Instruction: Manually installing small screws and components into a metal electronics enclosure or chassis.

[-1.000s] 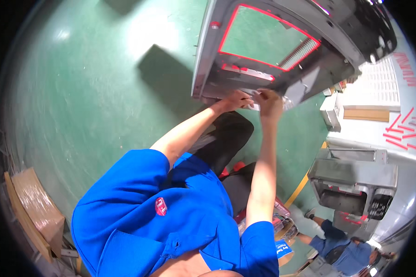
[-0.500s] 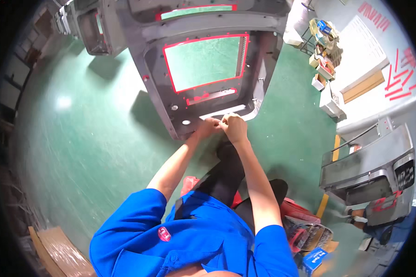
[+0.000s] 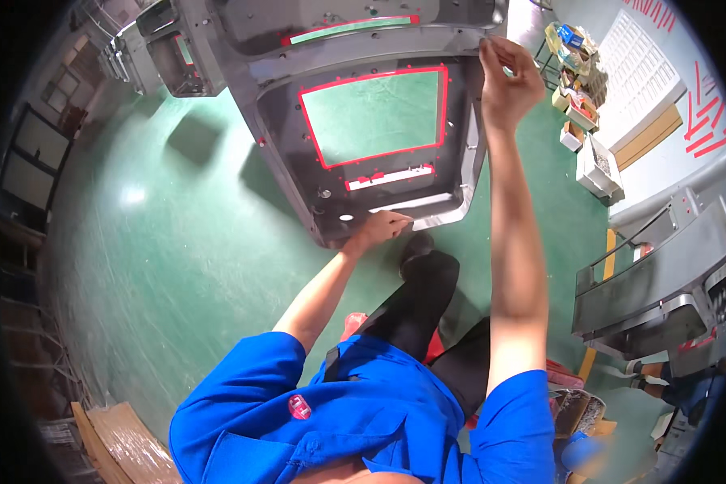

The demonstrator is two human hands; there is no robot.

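A large grey panel, shaped like a vehicle door frame, hangs before me with red edging round its window opening. At its lower edge my left hand is closed, thumb and fingers pressed together against or close to the rim. Raised by the panel's upper right side is my right hand, its fingertips pinched; whatever lies between them, if anything, is too small to make out. Below the big opening runs a narrow slot with red edging.
Another grey panel hangs at the far left. Boxes of parts and a white tray stand along the right wall. Grey panels lean at the right, with a person beside them. Flattened cardboard lies lower left.
My right hand has left my left hand and moved up and right to the panel's upper right side. My left hand stays at the lower edge. The view has shifted slightly.
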